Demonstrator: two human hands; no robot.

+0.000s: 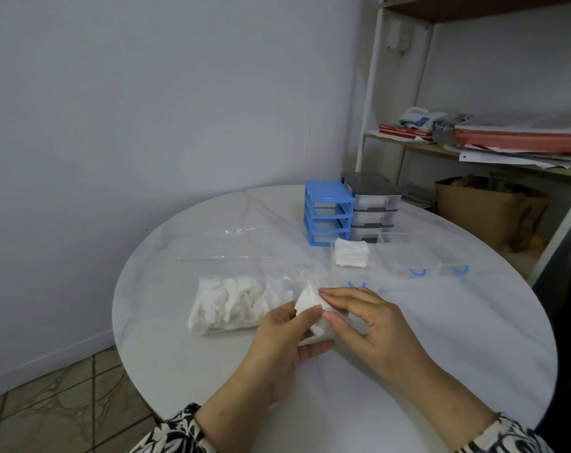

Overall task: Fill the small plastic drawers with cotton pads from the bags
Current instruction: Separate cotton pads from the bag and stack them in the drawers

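Both hands hold a small stack of white cotton pads [310, 302] above the table's front. My left hand [284, 335] grips the stack from below with thumb and fingers curled round it. My right hand [366, 318] pinches its right side. A clear bag of cotton pads [232, 302] lies just left of my hands. A clear drawer with a blue handle [356, 284] sits partly hidden behind my right hand. Another clear drawer [351, 253], full of stacked pads, stands farther back. Two more clear drawers [408, 259] [454, 263] lie to the right.
A blue drawer frame [328, 212] and a grey drawer unit [372, 207] stand at the back of the round white table [441, 338]. A flat clear plastic bag [235, 243] lies behind the pad bag. A shelf [474, 148] with papers and a cardboard box [483, 210] are at the right.
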